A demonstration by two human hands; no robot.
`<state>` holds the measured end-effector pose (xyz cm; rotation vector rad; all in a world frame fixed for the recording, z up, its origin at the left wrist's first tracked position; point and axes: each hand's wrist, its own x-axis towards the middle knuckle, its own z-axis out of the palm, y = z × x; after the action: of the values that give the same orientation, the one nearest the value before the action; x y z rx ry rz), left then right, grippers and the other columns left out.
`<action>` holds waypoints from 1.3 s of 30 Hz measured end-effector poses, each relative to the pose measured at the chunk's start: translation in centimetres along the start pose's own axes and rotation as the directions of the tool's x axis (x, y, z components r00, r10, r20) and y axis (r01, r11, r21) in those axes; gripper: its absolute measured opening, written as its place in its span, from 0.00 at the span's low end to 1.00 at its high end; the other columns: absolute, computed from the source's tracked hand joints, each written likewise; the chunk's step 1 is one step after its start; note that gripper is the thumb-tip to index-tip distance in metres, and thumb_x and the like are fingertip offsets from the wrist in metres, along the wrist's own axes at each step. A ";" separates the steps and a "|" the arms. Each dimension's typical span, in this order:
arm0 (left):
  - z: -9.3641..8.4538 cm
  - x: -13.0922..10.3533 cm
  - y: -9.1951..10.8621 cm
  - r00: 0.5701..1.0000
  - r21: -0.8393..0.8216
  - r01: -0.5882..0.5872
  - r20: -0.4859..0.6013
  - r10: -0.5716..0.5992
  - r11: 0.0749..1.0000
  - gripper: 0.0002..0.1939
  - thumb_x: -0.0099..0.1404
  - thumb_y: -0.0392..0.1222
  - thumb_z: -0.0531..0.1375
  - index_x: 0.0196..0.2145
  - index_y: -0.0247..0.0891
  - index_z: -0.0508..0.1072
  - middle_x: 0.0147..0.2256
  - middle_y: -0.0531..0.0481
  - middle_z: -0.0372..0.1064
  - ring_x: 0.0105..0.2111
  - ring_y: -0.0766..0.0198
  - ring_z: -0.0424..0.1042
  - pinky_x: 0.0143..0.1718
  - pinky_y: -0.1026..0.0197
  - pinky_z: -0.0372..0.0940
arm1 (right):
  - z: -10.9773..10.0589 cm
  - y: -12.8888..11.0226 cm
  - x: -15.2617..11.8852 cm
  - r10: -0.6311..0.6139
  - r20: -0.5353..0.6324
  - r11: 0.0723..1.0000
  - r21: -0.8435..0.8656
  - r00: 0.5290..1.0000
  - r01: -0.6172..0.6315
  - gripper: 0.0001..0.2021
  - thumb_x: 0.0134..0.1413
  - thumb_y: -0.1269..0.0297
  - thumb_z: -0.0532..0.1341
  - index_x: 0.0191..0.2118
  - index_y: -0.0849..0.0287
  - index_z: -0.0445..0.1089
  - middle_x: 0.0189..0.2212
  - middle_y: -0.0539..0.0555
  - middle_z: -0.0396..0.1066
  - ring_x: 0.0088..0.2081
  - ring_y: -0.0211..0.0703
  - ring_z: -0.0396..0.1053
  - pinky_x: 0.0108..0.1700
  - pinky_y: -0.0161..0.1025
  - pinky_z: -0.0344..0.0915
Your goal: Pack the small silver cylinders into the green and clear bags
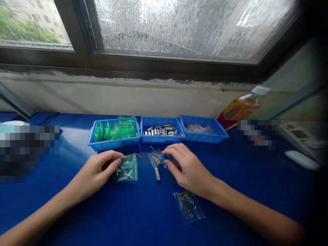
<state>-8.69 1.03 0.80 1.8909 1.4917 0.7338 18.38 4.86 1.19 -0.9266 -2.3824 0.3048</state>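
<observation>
My left hand (96,171) is closed, thumb and fingers pinching the top edge of a green plastic bag (128,169) that has something small and pale inside. Between thumb and fingers, my right hand (191,169) grips the edge of a small clear plastic bag (155,157) holding thin metal pieces. Just below that bag lies a silver metal bar (157,174). A thin metal pin (138,155) rests by the green bag, and another pin (153,149) is near the clear one. Nearer to me, a second clear bag (191,208) lies flat, with brownish pieces at its top.
Three blue bins stand in a row: one with green bags (91,141), one with silver metal parts (164,138), one with clear bags (210,137). A tilted bottle (238,109) is behind them on the right. A white object (302,160) lies far right. A window is behind.
</observation>
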 end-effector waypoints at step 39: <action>-0.2 -0.5 0.4 0.992 0.163 -0.106 -0.047 0.115 0.981 0.13 0.65 0.40 0.51 0.44 0.38 0.71 0.34 0.50 0.71 0.33 0.66 0.69 0.33 0.66 0.62 | 2.9 -0.9 5.4 -0.064 0.320 0.867 -0.452 0.945 0.212 0.07 0.53 0.72 0.55 0.38 0.58 0.66 0.33 0.53 0.67 0.33 0.42 0.64 0.31 0.38 0.53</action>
<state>-8.66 0.52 1.19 2.1035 1.5300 0.7412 12.94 7.89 1.44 -0.9642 -2.8586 -0.2439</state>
